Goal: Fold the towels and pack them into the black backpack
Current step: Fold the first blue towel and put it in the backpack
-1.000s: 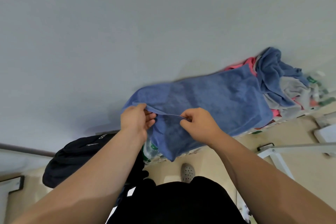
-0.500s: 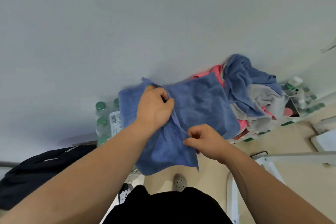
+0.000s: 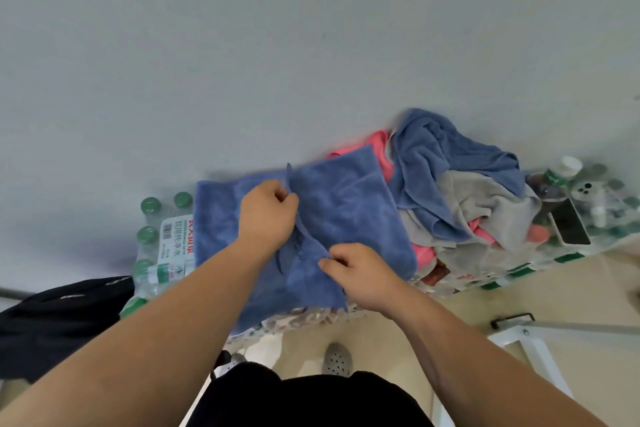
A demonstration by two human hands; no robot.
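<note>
A blue towel (image 3: 343,215) lies partly folded on top of packs of bottled water, against a grey wall. My left hand (image 3: 268,215) pinches the far corner of its folded edge. My right hand (image 3: 360,270) pinches the near corner of the same edge. To the right is a heap of unfolded towels (image 3: 460,191), blue, grey and pink. The black backpack (image 3: 59,319) sits low at the left, partly hidden by my left forearm.
Shrink-wrapped water bottles with green caps (image 3: 156,243) carry the towels. A phone (image 3: 569,227) and a white-capped bottle (image 3: 561,172) lie at the far right. A white metal frame (image 3: 540,347) stands on the beige floor at the right. My shoe (image 3: 336,359) shows below.
Both hands have carried the towel's near edge up and over, folding it in half. My left hand has moved away from me; the view has swung left, revealing the bottles.
</note>
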